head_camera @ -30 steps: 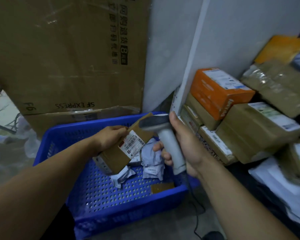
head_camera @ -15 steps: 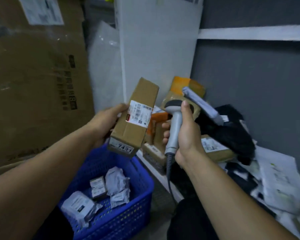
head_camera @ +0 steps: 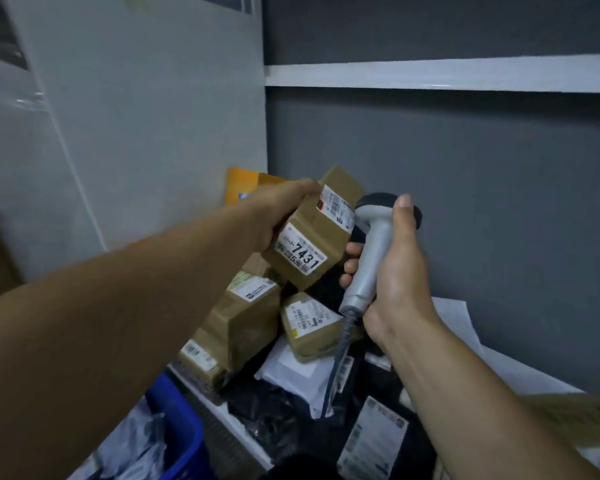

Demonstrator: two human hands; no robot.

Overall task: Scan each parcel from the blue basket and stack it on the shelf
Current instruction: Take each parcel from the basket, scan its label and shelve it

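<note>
My left hand (head_camera: 274,213) grips a brown cardboard parcel (head_camera: 314,233) with white labels, one reading 7431, held over the heap of parcels on the shelf. My right hand (head_camera: 392,268) holds a grey barcode scanner (head_camera: 369,251) upright just right of the parcel, its dark head at the top and its cord hanging down. Only a corner of the blue basket (head_camera: 184,434) shows at the bottom left, with pale bagged parcels (head_camera: 136,441) inside.
Brown boxes (head_camera: 246,320) are stacked on the white shelf board (head_camera: 219,414), with an orange box (head_camera: 241,183) behind. White and black mailer bags (head_camera: 291,368) lie to the right. A white upright panel (head_camera: 153,116) and an upper shelf board (head_camera: 430,76) frame the grey back wall.
My left hand lifted the brown parcel out of the basket and carried it right, up over the shelf pile. The scanner stayed beside it. The view swung from the basket to the shelf.
</note>
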